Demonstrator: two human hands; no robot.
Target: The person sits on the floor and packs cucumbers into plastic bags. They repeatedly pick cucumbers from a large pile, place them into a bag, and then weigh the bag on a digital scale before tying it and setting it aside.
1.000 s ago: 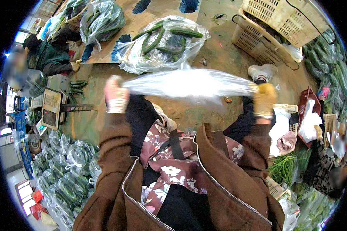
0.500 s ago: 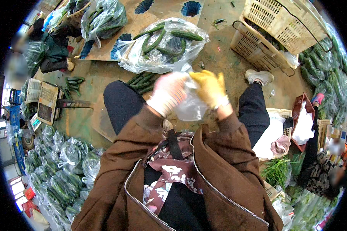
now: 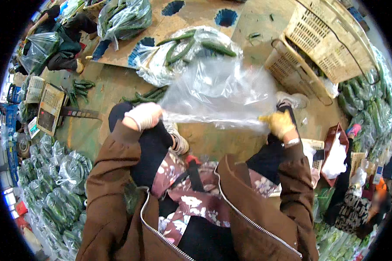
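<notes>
A clear plastic bag (image 3: 217, 89) is stretched wide between my two gloved hands. My left hand (image 3: 144, 115), in a whitish glove, grips its edge on the left. On the right, my right hand (image 3: 281, 124), in a yellow glove, is closed on the opposite end. The bag billows up and away from me over the floor. Behind it lie several long green cucumbers (image 3: 217, 48) on another sheet of clear plastic (image 3: 154, 71), partly hidden by the bag. More cucumbers (image 3: 150, 95) rest on the floor beyond my left hand.
Cream plastic crates (image 3: 331, 43) stand at the far right. A weighing scale (image 3: 51, 108) sits at the left, near bagged cucumbers (image 3: 56, 191). A board with blue-lined holes (image 3: 226, 17) lies at the back. A red crate (image 3: 335, 152) holds white plastic. Co-workers are at far left and right.
My hands were close together with the bag bunched between them. They have moved well apart, left and right, and the bag is now spread out.
</notes>
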